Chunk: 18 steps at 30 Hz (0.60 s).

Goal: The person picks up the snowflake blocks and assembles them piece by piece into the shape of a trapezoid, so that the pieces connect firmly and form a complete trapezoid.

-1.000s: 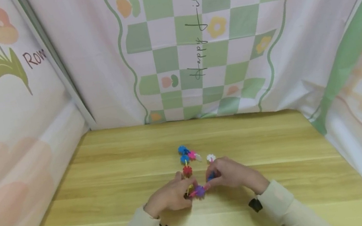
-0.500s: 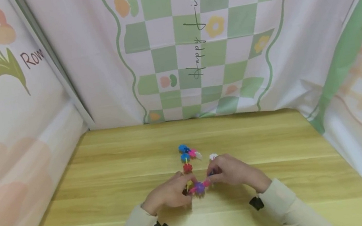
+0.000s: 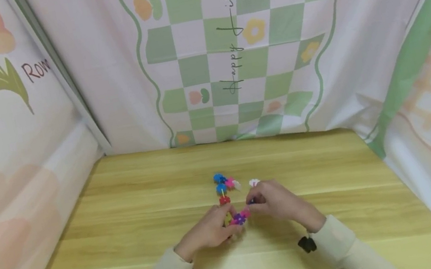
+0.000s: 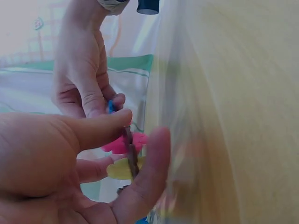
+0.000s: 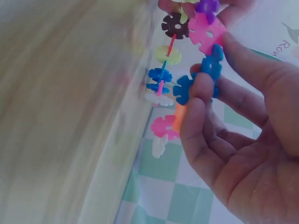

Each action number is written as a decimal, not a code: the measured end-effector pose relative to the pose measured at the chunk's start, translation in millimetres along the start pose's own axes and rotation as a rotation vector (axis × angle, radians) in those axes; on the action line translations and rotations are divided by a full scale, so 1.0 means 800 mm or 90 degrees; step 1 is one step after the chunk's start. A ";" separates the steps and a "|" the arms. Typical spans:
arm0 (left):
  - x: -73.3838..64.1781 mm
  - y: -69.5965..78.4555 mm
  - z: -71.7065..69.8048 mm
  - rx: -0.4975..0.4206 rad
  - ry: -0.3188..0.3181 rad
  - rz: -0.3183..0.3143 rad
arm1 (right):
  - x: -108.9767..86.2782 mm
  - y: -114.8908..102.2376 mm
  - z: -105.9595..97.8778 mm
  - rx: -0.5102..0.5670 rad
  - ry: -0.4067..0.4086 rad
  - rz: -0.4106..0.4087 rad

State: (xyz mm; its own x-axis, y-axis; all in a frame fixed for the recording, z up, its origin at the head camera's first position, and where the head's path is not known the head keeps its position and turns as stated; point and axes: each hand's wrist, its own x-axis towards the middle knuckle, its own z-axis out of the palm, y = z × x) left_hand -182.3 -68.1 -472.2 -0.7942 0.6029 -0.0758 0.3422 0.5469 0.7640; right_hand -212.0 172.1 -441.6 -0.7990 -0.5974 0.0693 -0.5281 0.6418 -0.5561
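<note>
A chain of flower-shaped plastic interlocking discs runs between both hands above the table. My left hand [image 3: 207,229] pinches a dark brown disc [image 4: 131,154] between thumb and finger, with a yellow disc [image 4: 120,169] close beside it. My right hand [image 3: 282,202] grips blue discs [image 5: 211,67] with its thumb and fingers. A purple disc [image 3: 239,218] and a pink disc [image 5: 205,33] join the stretch between the hands. Beyond the left fingers, the chain continues through a red disc [image 3: 224,199] to blue ones [image 3: 220,188]. From the right hand's side extends a white disc [image 3: 254,182].
The far left end of the chain bends to a pink disc [image 3: 230,182] and a white disc [image 3: 237,185]. Wood-grain table [image 3: 140,176] lies beneath. A checked curtain [image 3: 229,64] stands behind it, with printed cloth [image 3: 13,189] along the left.
Both hands have shifted slightly away from the body, the chain moving with them. The purple disc has tilted and moved a little up and right. Both hands keep their hold.
</note>
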 end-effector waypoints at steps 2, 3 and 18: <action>-0.003 0.003 0.000 0.057 0.005 -0.012 | -0.001 0.001 0.003 -0.004 -0.007 -0.020; -0.005 0.006 0.000 0.085 0.004 -0.022 | -0.002 0.002 0.005 -0.003 -0.013 -0.028; -0.006 0.022 -0.052 0.162 0.002 -0.072 | -0.015 0.019 -0.009 0.067 -0.054 0.061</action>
State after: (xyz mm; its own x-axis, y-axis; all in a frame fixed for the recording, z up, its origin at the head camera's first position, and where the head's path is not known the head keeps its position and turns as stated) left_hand -193.7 -85.6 -432.1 -0.8364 0.5276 -0.1488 0.3661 0.7397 0.5647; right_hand -212.4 192.6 -445.0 -0.8147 -0.5771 -0.0564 -0.4138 0.6467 -0.6407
